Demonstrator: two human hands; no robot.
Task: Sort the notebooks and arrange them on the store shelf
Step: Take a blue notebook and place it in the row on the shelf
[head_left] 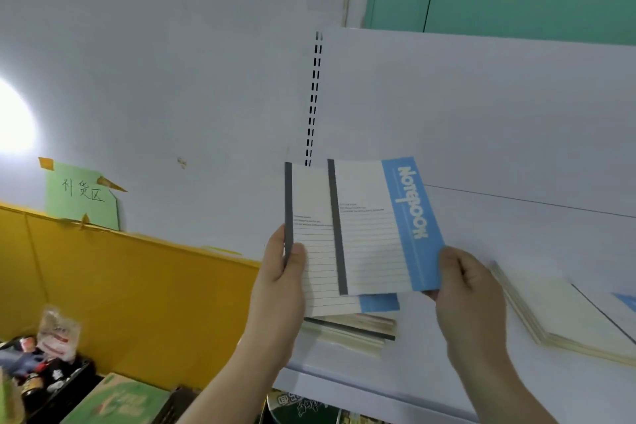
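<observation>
Two notebooks were held up above the white shelf [447, 354], near its left end. The left hand [280, 272] pinched the rear notebook [311, 251] at its dark spine edge, thumb on the lined cover and fingers curled behind. The right hand [464, 289] pinched the front notebook [375, 227] at its lower right corner, on the blue band printed "Notebook"; this one overlapped the rear one. Below them, a short stack of notebooks [358, 330] lay flat by the shelf's front left corner. A second stack [564, 313] lay flat toward the shelf's right side, well apart from the first. A green paper sign [82, 196] was taped to the wall above a yellow panel [137, 296]
</observation>
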